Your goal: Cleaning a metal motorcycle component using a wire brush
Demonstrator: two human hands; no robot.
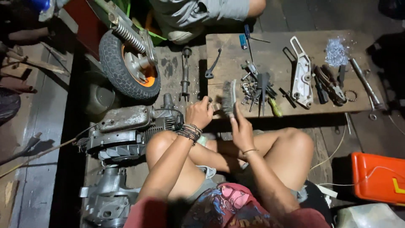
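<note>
A person sits cross-legged on a plank floor, the right hand (242, 128) closed in a firm grip around the lower end of a wire brush (229, 98), which stands nearly upright between the knees and the near edge of a low wooden board (363, 105) serving as a worktop; the left hand (200, 113), wrist stacked with beaded bracelets (190, 132), is clenched around something small just beside the bristles, though what it holds is hidden by the fingers. The brush looks light and rigid in the handle, with stiff, scratchy metal bristles that would prick bare skin, so the handle end, where the hand already sits, seems the sound place to take it. On the board lie a heap of dull steel bolts and fittings (253, 86), a pale cast-metal bracket (301, 76) with smooth cut-outs, dark-handled pliers (331, 86), a blue-handled screwdriver (245, 40) and a glittering pile of small metal bits (336, 52). To the person's left rests a grimy, finned engine block (126, 131), heavy-looking and greasy, with a knobbly rubber tyre on an orange hub (126, 63) and a coiled spring beyond. An orange plastic case (377, 177) sits at the far right. Another person's legs show at the top edge
</note>
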